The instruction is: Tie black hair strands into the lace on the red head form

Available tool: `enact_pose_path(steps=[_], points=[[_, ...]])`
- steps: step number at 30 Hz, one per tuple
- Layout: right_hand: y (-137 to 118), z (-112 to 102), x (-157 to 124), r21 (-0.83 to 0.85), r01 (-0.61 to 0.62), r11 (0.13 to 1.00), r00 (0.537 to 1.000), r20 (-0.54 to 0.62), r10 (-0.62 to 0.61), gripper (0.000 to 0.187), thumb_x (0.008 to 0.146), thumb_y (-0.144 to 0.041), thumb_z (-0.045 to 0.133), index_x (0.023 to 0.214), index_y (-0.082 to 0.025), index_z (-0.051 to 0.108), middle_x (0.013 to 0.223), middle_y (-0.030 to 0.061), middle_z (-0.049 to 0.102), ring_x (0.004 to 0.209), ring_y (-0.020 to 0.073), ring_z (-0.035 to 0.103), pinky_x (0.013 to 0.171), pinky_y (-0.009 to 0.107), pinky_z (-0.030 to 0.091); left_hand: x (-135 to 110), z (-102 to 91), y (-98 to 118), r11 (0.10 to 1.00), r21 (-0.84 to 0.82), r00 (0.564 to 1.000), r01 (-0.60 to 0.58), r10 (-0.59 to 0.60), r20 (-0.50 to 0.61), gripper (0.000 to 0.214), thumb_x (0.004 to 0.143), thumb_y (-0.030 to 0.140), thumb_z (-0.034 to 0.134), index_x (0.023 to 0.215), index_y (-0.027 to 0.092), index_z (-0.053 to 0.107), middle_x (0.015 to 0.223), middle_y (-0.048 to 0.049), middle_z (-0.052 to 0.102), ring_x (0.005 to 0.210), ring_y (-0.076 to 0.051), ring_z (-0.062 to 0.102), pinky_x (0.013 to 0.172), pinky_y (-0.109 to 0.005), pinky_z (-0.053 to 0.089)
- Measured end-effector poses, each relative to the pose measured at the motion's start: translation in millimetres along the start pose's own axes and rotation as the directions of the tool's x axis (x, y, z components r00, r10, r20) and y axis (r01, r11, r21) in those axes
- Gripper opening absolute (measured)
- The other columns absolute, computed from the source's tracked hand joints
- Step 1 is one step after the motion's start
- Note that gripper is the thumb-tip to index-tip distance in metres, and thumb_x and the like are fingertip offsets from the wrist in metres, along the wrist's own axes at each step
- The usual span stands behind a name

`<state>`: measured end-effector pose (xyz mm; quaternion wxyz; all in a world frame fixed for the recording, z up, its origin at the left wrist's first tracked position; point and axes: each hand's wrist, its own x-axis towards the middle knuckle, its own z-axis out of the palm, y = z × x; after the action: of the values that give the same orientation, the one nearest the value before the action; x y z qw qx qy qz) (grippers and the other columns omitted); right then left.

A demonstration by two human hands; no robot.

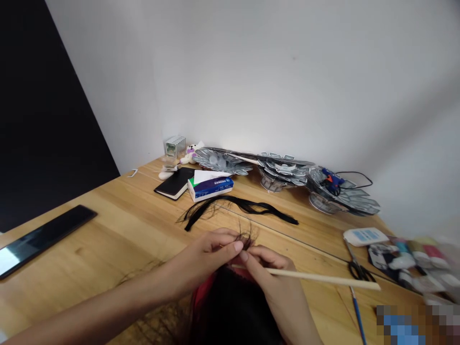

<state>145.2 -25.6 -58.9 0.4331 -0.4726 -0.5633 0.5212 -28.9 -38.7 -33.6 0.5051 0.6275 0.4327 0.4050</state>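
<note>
"Where do your hands sit?"

"Your left hand (pixel 212 254) and right hand (pixel 273 282) meet above the dark hair piece (pixel 230 306), pinching a black hair tuft (pixel 246 238) between them. A thin pale wooden stick (pixel 323 278) runs rightward from your right hand."

"And ahead?"

"Long black hair strands (pixel 237 208) lie on the light wooden table (pixel 118 225), just before a white-and-blue cardboard tissue box (pixel 210 188). A black hardback notebook (pixel 175 183) sits touching its left side. Behind them, silver card discs (pixel 221 161) line the wall, with a blue glue gun (pixel 332 181) on the rightmost."

"Sides?"

"Left, a flat black glossy slab (pixel 46 242) — right, black-handled steel scissors (pixel 359 270) just behind the stick."
</note>
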Motion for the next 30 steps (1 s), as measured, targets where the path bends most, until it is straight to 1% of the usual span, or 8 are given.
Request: enact_pose_path(steps=[2,5,8,10,15,19,22,30], points=[[-0.4,0.8,-1.2,0.012,-0.004,1.0,1.0,0.004,0.004,0.026,0.076,-0.046,0.086,0.073,-0.02,0.085,0.062,0.0018,0.074,0.059,0.0188,0.065,0.06,0.028,0.056,-1.2,-0.1,-2.4,1.0,0.027,1.0,0.012,-0.012,-0.013,0.039,0.098,0.046,0.054,0.079,0.016,0.069,0.09,-0.0049,0.066,0.094,-0.023,0.066,0.088,-0.034,0.053],[-0.4,0.4,-1.9,0.003,-0.003,1.0,1.0,0.018,0.003,0.025,0.079,-0.043,0.084,0.071,-0.02,0.084,0.059,0.0003,0.071,0.056,0.0171,0.062,0.058,0.026,0.052,-6.3,-4.7,-0.7,0.995,0.1,0.994,0.026,-0.015,-0.11,0.046,0.098,0.048,0.057,0.128,0.015,0.064,0.121,-0.0138,0.071,0.111,-0.03,0.068,0.093,-0.042,0.056],[-0.2,-3.3,-0.6,-0.015,-0.01,1.0,0.998,0.061,0.011,0.025,0.083,-0.041,0.08,0.071,-0.019,0.082,0.062,0.0016,0.074,0.06,0.0178,0.064,0.06,0.026,0.052,-11.3,-11.4,9.6,0.967,0.25,0.958,-0.043,0.111,-0.265,0.074,0.095,0.042,0.068,0.158,0.021,0.036,0.163,-0.015,0.043,0.147,-0.031,0.042,0.123,-0.049,0.032],[0.8,-6.7,1.2,-0.048,0.011,0.999,0.995,0.101,-0.006,0.024,0.084,-0.04,0.078,0.073,-0.018,0.082,0.065,0.003,0.076,0.062,0.0189,0.065,0.061,0.027,0.051,-10.4,-12.3,16.8,0.893,0.415,0.939,-0.174,0.277,-0.204,0.07,0.094,0.033,0.072,0.156,0.024,0.04,0.17,-0.0094,0.034,0.157,-0.026,0.026,0.13,-0.043,0.014],[5.6,-8.2,3.4,-0.088,0.091,0.992,0.992,0.097,-0.082,0.016,0.078,-0.033,0.075,0.075,-0.019,0.083,0.069,0.0026,0.076,0.066,0.02,0.064,0.063,0.028,0.05,7.9,1.5,16.0,0.758,0.537,0.929,-0.369,0.31,0.201,0.03,0.103,0.022,0.063,0.132,0.014,0.066,0.136,-0.0136,0.068,0.13,-0.025,0.06,0.112,-0.032,0.045],[6.8,-2.7,0.6,-0.109,0.094,0.99,0.996,0.009,-0.093,0.029,0.079,-0.037,0.073,0.057,-0.019,0.069,0.053,-0.0048,0.051,0.054,0.0128,0.043,0.052,0.025,0.036,16.3,9.3,6.6,0.806,0.538,0.969,-0.247,0.213,0.125,0.024,0.105,0.017,0.051,0.103,0.011,0.075,0.1,-0.0118,0.072,0.094,-0.025,0.068,0.088,-0.034,0.053],[7.1,-1.9,-0.7,-0.107,0.082,0.991,0.996,0.041,-0.078,0.027,0.081,-0.038,0.074,0.062,-0.019,0.074,0.056,-0.0034,0.056,0.056,0.0134,0.045,0.055,0.025,0.04,11.4,6.0,1.6,0.864,0.483,0.99,-0.143,0.134,0.054,0.03,0.106,0.021,0.046,0.101,0.011,0.075,0.098,-0.0113,0.071,0.091,-0.025,0.068,0.086,-0.035,0.051],[19.3,0.4,-1.4,-0.094,0.029,0.995,0.999,-0.019,-0.031,0.022,0.079,-0.042,0.078,0.07,-0.022,0.083,0.057,-0.0003,0.064,0.054,0.0147,0.052,0.054,0.025,0.042,-0.2,-20.3,-14.1,0.972,0.225,0.996,0.072,-0.059,-0.064,0.056,0.093,0.053,0.063,0.136,0.016,0.062,0.106,-0.007,0.071,0.101,-0.025,0.065,0.091,-0.035,0.047]])
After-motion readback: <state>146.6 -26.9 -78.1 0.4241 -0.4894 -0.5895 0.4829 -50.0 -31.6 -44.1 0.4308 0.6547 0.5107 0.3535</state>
